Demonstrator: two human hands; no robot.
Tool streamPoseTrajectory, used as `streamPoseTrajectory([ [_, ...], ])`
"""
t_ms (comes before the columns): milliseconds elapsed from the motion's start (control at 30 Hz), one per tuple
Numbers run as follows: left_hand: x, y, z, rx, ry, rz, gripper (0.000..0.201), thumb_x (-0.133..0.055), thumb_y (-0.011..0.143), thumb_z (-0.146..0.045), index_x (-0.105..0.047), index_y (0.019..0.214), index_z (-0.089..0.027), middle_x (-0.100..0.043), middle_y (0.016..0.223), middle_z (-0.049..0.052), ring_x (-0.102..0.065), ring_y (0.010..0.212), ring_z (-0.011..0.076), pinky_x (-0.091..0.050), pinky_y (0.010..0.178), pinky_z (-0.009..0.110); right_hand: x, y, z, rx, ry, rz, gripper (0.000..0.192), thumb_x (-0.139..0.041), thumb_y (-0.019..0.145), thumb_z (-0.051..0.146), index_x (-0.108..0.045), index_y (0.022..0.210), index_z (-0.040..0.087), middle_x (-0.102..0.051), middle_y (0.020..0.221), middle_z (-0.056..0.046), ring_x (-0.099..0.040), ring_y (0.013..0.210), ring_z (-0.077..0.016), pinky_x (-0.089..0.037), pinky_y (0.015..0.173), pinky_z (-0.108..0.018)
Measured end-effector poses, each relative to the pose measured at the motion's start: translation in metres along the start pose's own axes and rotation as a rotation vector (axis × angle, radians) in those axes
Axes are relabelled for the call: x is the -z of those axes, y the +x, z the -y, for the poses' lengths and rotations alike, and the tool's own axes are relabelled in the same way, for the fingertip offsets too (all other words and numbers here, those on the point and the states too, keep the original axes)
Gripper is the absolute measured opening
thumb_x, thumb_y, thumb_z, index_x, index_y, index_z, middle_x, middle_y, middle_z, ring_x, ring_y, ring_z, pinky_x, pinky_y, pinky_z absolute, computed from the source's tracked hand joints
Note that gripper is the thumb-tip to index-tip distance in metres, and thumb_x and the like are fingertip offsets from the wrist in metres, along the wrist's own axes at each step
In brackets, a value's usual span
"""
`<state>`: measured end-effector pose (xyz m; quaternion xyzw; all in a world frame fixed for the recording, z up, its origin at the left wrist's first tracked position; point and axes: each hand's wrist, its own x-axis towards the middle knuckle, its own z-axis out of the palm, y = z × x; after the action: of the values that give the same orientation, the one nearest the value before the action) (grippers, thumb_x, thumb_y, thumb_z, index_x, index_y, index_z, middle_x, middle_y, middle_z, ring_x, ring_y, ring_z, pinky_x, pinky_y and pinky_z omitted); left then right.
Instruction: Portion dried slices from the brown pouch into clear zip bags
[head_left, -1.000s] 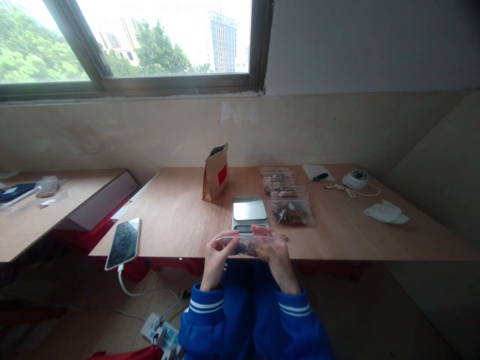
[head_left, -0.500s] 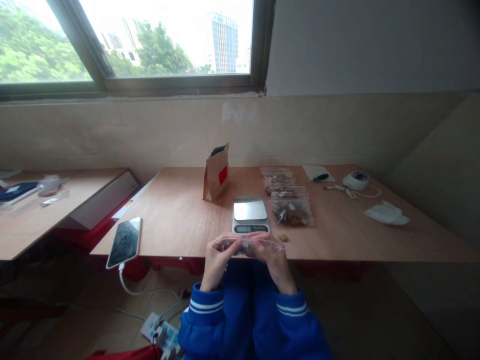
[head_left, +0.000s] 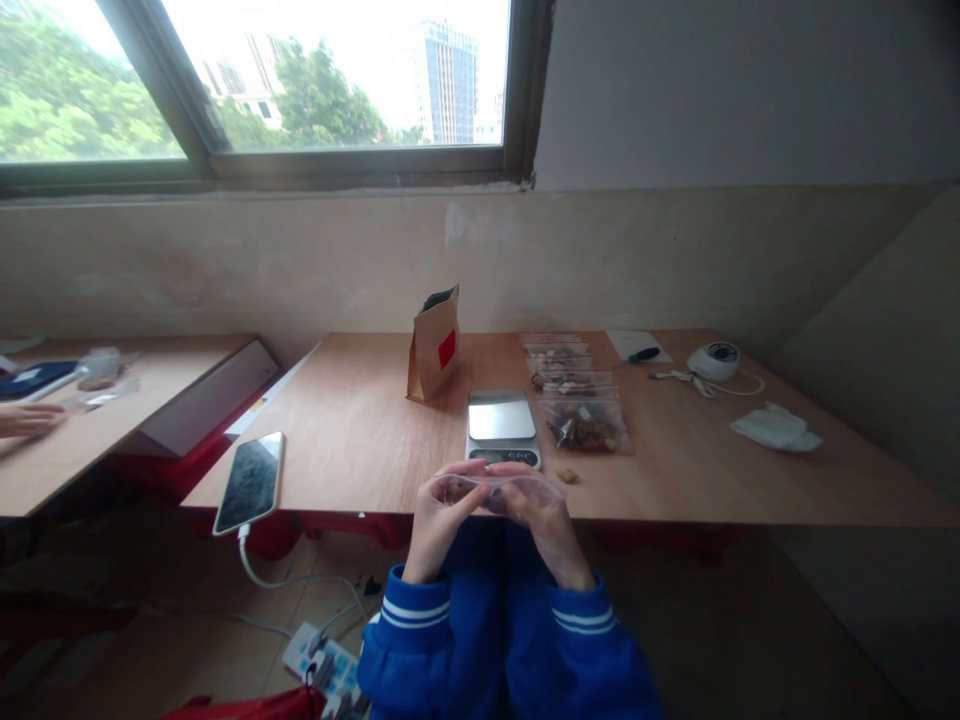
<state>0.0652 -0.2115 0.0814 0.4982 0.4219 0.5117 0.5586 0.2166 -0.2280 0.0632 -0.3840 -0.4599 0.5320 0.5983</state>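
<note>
At the near edge of the wooden table (head_left: 360,440), I see the person's two hands raised side by side, blue sleeves with white stripes below them. The left hand (head_left: 439,520) and the right hand (head_left: 544,520) both pinch a small clear bag (head_left: 491,490) between fingers and thumbs, holding it level just above the table edge. The fingers of both hands are closed on the bag's upper rim. Brown pieces show through the plastic.

Just beyond the hands a silver kitchen scale (head_left: 501,428) sits on the table, its platform bare. A single brown piece (head_left: 568,476) lies on the wood to the right of the hands. Beside the scale on the right, a row of filled clear bags (head_left: 574,395) runs away from me, overlapping one another.

To the left, a phone (head_left: 250,482) lies at the table edge with a white cable hanging from it. Farther back stands a brown paper pouch (head_left: 433,345) with a red label, upright and open at the top.

Far right I see a white cloth (head_left: 776,428), a round white device (head_left: 714,360) with a cord, and a white card with a dark pen (head_left: 637,347).

On a separate table at far left, another person's hand (head_left: 26,420) rests on the wood.
</note>
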Motion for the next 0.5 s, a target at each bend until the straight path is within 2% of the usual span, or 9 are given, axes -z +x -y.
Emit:
streamPoseTrajectory([
  [133,-0.002,0.000,-0.003,-0.120,0.057,-0.007,0.016,-0.076,0.073,-0.030,-0.075,0.079,-0.015,-0.073,0.090,0.009,-0.068,0.086,0.0192,-0.054,0.079,0.028,-0.003,0.001,-0.003,0.105,-0.052,-0.037,0.011,-0.070,0.081,0.032,-0.075,0.085,0.023,-0.072,0.099,-0.005,-0.067,0.098,-0.0218,-0.057,0.084,-0.033],
  [233,-0.005,0.000,-0.003,-0.191,0.090,-0.009,0.015,-0.074,0.075,-0.029,-0.074,0.070,-0.015,-0.073,0.084,0.009,-0.067,0.087,0.0198,-0.054,0.080,0.029,-0.006,0.003,-0.007,0.152,-0.070,-0.090,0.010,-0.070,0.081,0.030,-0.074,0.079,0.022,-0.072,0.092,-0.005,-0.067,0.095,-0.0209,-0.055,0.086,-0.033],
  [367,-0.009,-0.001,0.006,-0.183,0.124,-0.059,0.017,-0.074,0.075,-0.032,-0.073,0.074,-0.015,-0.072,0.079,0.007,-0.067,0.075,0.0179,-0.054,0.069,0.028,-0.010,0.003,-0.013,0.146,-0.053,-0.169,0.011,-0.073,0.078,0.031,-0.073,0.078,0.020,-0.073,0.089,-0.006,-0.068,0.089,-0.0216,-0.058,0.078,-0.033],
  [500,-0.012,-0.001,0.021,-0.232,0.239,-0.184,0.024,-0.072,0.076,-0.035,-0.067,0.065,-0.015,-0.072,0.079,0.007,-0.065,0.070,0.0157,-0.051,0.061,0.025,-0.014,0.003,-0.013,0.095,-0.043,-0.244,0.016,-0.074,0.076,0.034,-0.072,0.078,0.019,-0.072,0.080,-0.005,-0.068,0.074,-0.0193,-0.058,0.063,-0.029],
])
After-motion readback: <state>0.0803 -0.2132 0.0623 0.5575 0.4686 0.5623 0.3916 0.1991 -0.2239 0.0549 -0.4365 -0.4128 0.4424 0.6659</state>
